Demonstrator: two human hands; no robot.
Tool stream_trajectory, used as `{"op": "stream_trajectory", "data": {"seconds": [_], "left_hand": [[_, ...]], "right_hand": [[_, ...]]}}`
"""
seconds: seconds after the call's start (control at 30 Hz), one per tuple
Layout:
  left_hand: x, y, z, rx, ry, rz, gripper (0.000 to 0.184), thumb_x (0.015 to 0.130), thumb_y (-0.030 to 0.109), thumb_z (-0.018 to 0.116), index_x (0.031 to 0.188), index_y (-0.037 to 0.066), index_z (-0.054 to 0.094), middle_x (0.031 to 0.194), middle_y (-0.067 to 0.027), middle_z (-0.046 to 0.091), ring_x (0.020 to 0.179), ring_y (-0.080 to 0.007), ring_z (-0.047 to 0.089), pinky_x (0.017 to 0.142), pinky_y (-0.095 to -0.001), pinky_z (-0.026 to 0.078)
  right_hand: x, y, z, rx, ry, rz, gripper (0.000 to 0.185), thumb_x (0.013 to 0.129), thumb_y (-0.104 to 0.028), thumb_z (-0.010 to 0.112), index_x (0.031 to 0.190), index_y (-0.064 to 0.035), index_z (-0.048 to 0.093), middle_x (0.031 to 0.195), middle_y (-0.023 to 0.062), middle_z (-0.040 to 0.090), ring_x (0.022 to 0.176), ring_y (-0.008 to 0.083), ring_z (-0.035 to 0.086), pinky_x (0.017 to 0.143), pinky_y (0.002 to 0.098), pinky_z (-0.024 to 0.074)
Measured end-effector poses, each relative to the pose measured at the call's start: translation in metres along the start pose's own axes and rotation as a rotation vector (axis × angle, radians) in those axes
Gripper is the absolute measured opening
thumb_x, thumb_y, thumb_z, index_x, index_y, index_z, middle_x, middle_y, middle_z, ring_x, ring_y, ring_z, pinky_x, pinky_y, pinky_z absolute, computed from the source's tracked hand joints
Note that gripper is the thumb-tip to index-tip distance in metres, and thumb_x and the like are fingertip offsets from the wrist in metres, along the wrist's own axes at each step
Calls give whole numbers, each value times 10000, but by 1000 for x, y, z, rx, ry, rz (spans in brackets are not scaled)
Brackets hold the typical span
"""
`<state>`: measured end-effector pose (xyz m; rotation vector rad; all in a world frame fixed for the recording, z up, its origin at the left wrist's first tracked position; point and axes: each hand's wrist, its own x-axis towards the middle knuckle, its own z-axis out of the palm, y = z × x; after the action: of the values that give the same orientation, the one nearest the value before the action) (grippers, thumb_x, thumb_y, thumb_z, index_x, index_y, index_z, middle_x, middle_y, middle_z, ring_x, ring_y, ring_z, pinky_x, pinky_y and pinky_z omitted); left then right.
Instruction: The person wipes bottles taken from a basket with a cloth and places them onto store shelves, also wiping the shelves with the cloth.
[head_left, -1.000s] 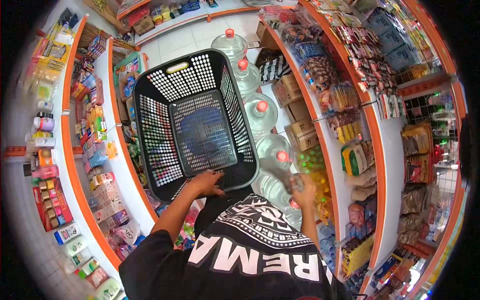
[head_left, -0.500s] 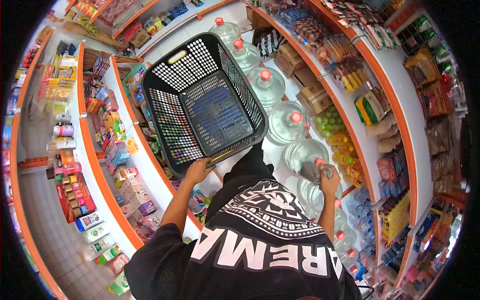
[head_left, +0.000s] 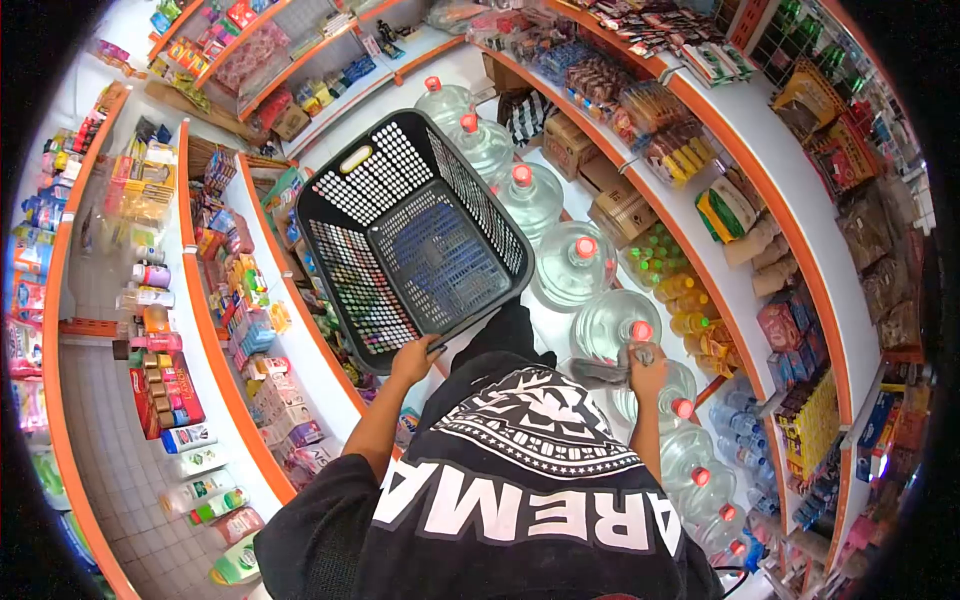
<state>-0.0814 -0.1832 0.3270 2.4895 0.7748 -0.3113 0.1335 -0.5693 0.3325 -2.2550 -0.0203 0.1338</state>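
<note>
My left hand (head_left: 412, 362) is closed on the near rim of a black plastic shopping basket (head_left: 515, 215). The basket tilts so that I look into its perforated inside, which holds nothing. Closed around a crumpled grey cloth (head_left: 598, 373), my right hand (head_left: 648, 371) is beside a row of large clear water jugs. Part of the cloth hangs out to the left of the fingers. Closest to that hand is a jug with a red cap (head_left: 640, 331); another water jug (head_left: 575, 268) stands farther up the row.
Shelves with orange edges (head_left: 225, 375) line the left side and carry packaged goods and bottles. On the right, a curved shelf (head_left: 700, 215) holds snacks. Cardboard boxes (head_left: 620, 205) and yellow drink bottles (head_left: 690, 310) sit beside the jugs, along with a blue-tinted water bottle pack (head_left: 745, 430).
My right hand has shifted slightly down and left, and the grey cloth now shows more, spread leftward. The basket sits a little lower in view, still held by my left hand.
</note>
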Motion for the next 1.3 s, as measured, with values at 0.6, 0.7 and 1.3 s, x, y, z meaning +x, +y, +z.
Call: {"op": "stream_trajectory", "data": {"seconds": [0.6,0.7,1.3], "left_hand": [[66,-35,-20,144,453,-461,334,729,336,674,1030,194,640,997,-109,625,1074,-309,474,994,-535,212],[90,-43,-21,170,580,-440,309,702,312,686,974,168,656,900,-109,641,963,-313,536,875,-530,307],[123,-47,-81,-334,192,-351,403,751,248,640,1106,72,565,979,-160,614,958,-320,550,894,-467,365]], "right_hand": [[37,52,29,35,-70,119,249,727,-281,676,843,-62,649,778,154,648,750,294,632,702,361,475],[50,42,31,3,-62,101,271,720,-289,681,860,-59,651,787,159,647,758,300,631,702,366,475],[115,61,152,-300,-303,372,483,670,-403,673,943,-6,652,903,202,651,860,336,624,772,386,477]]}}
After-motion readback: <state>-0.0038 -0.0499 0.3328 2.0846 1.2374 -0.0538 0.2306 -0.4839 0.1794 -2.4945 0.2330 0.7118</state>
